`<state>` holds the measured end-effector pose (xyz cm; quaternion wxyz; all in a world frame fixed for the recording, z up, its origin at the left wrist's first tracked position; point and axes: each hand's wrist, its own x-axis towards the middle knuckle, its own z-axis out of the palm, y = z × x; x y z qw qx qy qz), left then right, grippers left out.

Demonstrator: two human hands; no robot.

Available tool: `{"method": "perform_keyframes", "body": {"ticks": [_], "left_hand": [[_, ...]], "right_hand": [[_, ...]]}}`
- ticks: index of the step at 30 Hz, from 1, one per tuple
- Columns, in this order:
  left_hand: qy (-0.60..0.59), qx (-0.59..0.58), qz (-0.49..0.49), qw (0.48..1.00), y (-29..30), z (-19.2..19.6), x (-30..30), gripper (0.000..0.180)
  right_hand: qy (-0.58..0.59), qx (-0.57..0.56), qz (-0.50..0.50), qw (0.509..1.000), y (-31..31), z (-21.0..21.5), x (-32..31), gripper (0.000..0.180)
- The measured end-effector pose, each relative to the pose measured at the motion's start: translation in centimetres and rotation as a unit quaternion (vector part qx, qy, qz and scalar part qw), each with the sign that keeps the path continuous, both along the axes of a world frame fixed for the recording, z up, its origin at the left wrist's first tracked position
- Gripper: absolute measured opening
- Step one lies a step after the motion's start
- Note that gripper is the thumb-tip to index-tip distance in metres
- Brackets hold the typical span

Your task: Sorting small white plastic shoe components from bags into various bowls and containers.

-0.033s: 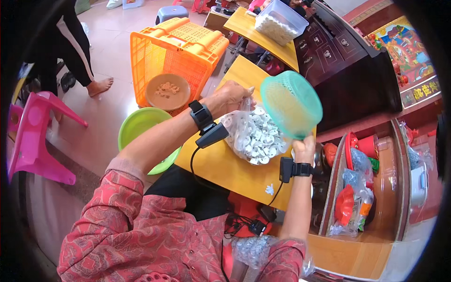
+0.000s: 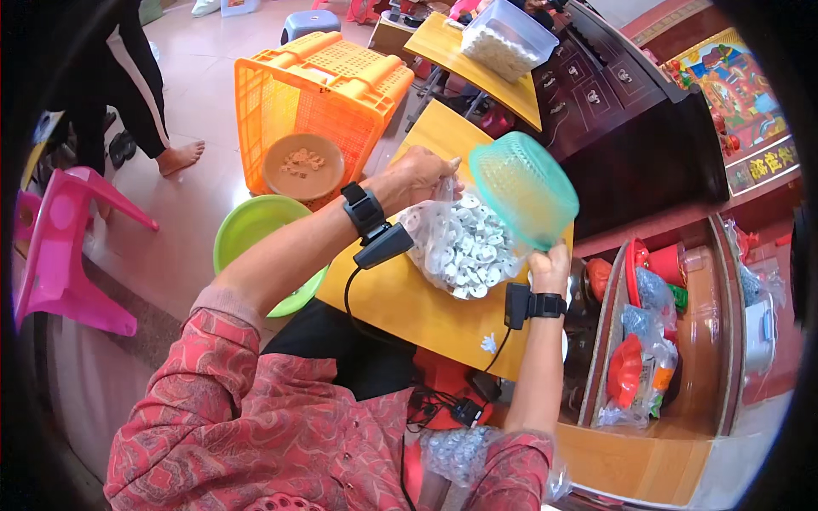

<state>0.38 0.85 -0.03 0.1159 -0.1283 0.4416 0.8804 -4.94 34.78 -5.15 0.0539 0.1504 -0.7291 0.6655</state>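
My left hand (image 2: 423, 175) pinches the gathered top edge of a clear plastic bag (image 2: 436, 266) on the yellow table. Inside the bag lie many small white pieces (image 2: 481, 247) with dark dots. In my right hand (image 2: 550, 264) is the rim of a light green perforated plastic basket (image 2: 524, 187), tipped on its side over the right part of the bag. Its mouth faces the bag, and most of its inside is hidden from this view. Both wrists wear black straps with small devices and cables.
An orange crate (image 2: 319, 94) stands left of the yellow table (image 2: 375, 289), with a brown bowl (image 2: 277, 175) of small pieces against it. Beside my left forearm sits a lime-green basin (image 2: 243, 234). A pink stool (image 2: 77, 247) and a standing person (image 2: 141, 77) are further left.
The green basket has tilted a little and shifted slightly left in my right hand. My left hand keeps its hold on the bag.
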Motion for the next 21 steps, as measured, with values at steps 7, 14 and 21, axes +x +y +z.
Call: {"method": "perform_keyframes", "body": {"ticks": [7,14,21], "left_hand": [[0.022,-0.021,-0.053,0.998,0.1,0.7,-0.4,0.025],[0.023,-0.023,-0.049,0.998,-0.4,0.0,-0.5,0.025],[0.024,-0.003,-0.016,1.0,-0.5,-0.3,-0.7,0.024]], "right_hand": [[-0.056,0.003,-0.116,0.992,-0.1,-4.0,-3.3,0.026],[-0.287,-0.367,-0.143,0.873,-6.2,0.2,-0.7,0.024],[-0.329,-0.155,-0.131,0.922,-4.4,3.0,1.7,0.013]]}}
